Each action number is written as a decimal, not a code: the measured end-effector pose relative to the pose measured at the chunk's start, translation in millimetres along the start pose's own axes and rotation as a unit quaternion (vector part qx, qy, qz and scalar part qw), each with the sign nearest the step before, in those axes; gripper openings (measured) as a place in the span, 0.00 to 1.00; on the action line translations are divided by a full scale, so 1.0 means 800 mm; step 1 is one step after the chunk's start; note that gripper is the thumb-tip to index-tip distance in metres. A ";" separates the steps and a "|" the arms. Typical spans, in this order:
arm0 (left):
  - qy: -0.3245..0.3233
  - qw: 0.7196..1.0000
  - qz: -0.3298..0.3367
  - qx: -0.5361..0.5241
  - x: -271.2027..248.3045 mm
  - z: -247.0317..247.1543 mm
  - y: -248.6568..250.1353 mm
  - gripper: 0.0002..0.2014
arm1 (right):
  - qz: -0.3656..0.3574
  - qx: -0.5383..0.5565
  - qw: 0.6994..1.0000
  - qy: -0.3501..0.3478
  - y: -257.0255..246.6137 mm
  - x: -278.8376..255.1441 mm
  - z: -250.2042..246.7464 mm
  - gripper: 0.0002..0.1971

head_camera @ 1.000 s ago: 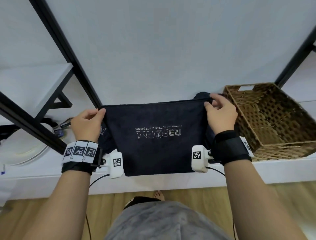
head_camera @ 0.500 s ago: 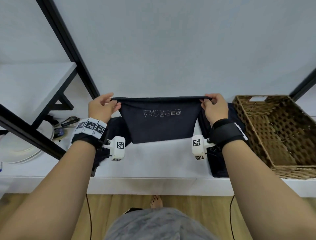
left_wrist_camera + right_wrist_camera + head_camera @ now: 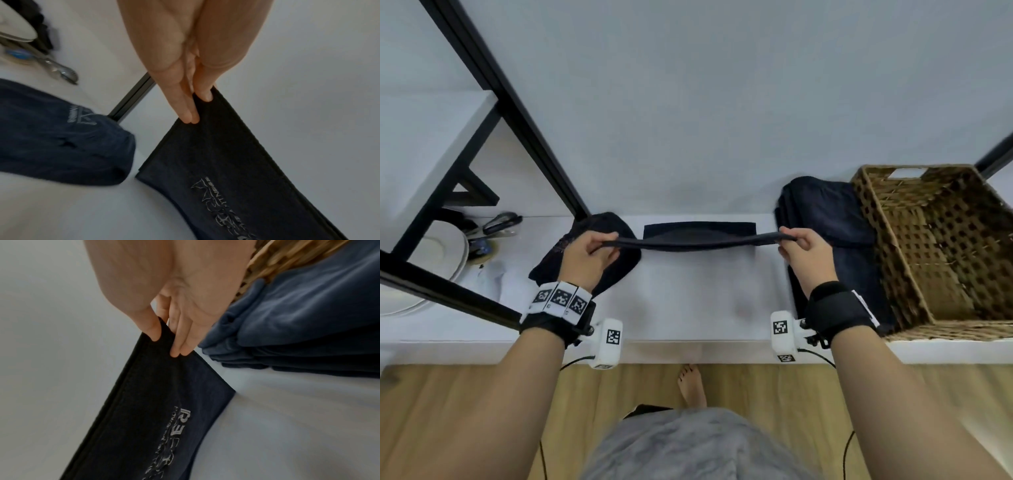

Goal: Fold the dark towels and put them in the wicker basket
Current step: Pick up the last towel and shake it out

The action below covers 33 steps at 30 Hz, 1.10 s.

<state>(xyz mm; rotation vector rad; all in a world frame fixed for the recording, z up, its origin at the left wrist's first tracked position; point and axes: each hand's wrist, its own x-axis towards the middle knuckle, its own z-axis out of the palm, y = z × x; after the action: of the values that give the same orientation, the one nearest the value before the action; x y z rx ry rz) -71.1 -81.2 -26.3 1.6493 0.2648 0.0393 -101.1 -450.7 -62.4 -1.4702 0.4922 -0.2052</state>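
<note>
While pinched taut, towel (image 3: pixel 698 240) edge level.

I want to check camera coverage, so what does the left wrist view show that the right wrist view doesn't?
Only the left wrist view shows the crumpled towel, the scissors and the left hand. Only the right wrist view shows the stacked towels, a bit of the wicker basket and the right hand. Both show the held towel with its printed logo, pinched at a top corner.

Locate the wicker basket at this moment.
In the head view the wicker basket sits at the right end of the white shelf, just right of a pile of dark towels, beyond the right hand.
</note>
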 end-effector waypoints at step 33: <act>-0.048 0.957 -0.233 0.167 0.150 0.028 -0.158 0.17 | 0.192 -0.262 0.944 0.065 0.120 0.114 0.048 0.11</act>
<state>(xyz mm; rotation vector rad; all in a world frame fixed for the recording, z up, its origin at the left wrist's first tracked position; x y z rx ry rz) 30.6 -70.6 -169.1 1.8768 0.6055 -0.4650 -19.3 -444.6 -172.9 -1.8441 0.9836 0.1538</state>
